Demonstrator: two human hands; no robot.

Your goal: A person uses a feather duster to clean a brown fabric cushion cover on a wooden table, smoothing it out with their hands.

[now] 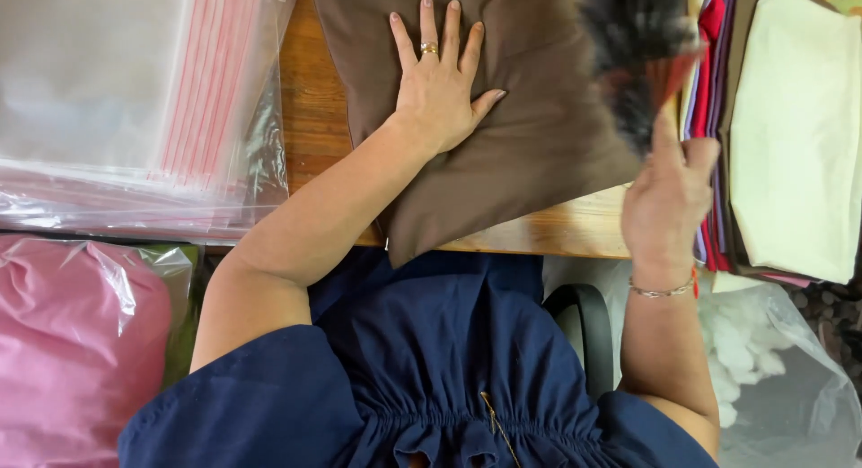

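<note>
Both hands are at a brown fabric piece (539, 118) spread over a wooden table (314, 109). The left hand (440, 86) lies flat on the cloth with fingers spread, palm pressing down near its middle, so the fabric runs out from under the hand on all sides. The right hand (669, 194) is at the cloth's right edge, fingers raised toward a blurred dark and red patch; whether it pinches anything cannot be told. Just right of that hand sits a stack of folded fabrics (790, 136), cream on top. Clear zip bags (135, 100) lie piled at the left, with a pink bagged bundle (81, 342) below them.
</note>
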